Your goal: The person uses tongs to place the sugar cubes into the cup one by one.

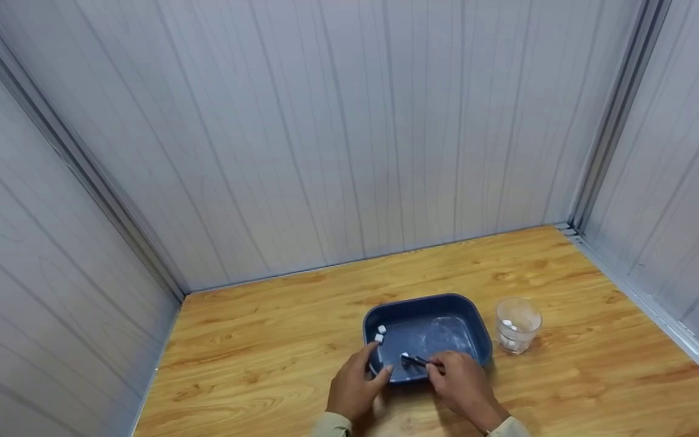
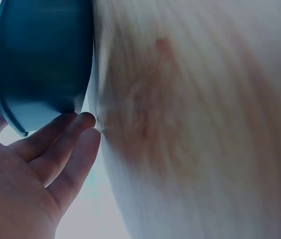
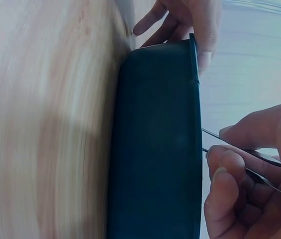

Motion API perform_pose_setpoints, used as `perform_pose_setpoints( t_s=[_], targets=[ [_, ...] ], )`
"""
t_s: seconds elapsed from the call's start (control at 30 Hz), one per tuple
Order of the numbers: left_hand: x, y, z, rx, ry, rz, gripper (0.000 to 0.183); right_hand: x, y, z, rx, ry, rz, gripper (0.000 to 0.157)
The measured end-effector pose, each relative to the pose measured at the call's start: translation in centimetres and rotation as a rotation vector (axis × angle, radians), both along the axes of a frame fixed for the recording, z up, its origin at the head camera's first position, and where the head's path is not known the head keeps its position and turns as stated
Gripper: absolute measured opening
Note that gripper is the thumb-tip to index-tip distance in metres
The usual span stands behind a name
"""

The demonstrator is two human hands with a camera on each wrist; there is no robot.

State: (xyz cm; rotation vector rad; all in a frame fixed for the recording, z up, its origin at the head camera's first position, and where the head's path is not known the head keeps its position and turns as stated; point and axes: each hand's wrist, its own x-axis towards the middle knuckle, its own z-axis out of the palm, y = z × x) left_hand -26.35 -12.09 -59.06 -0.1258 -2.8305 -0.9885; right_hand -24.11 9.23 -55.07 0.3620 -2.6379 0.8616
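A dark blue rectangular basin [image 1: 446,325] sits on the wooden table. My left hand [image 1: 352,382] holds its near left corner; the right wrist view shows the thumb over the rim and other fingers outside. In the left wrist view, fingers [image 2: 63,154] rest against the basin's outer wall [image 2: 43,59]. My right hand [image 1: 462,385] pinches black tweezers [image 1: 417,360] above the near rim. Their tips reach a small white cube [image 1: 405,355] inside; whether they grip it, I cannot tell. Two more white cubes [image 1: 380,333] lie by the basin's left wall.
A clear glass [image 1: 518,325] holding several white cubes stands just right of the basin. Pale panel walls [image 1: 337,133] rise behind the table and on both sides. Bare wooden tabletop [image 1: 252,346] stretches left of the basin.
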Motion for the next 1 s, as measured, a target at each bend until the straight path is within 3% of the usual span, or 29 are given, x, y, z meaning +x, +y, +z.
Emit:
perform_pose_setpoints(
  t_s=[0.3, 0.57, 1.0],
  targets=[
    [-0.1, 0.2, 0.0, 0.022, -0.046, 0.021, 0.055, 0.2, 0.7, 0.3, -0.023, -0.048, -0.033, 0.006],
    [-0.1, 0.0, -0.2, 0.010, -0.003, -0.004, 0.055, 0.3, 1.3, 0.4, -0.040, -0.023, -0.069, 0.004],
    [-0.2, 0.0, -0.2, 0.022, -0.029, 0.007, 0.052, 0.4, 1.9, 1.1, -0.075, -0.074, -0.084, 0.005]
  ],
)
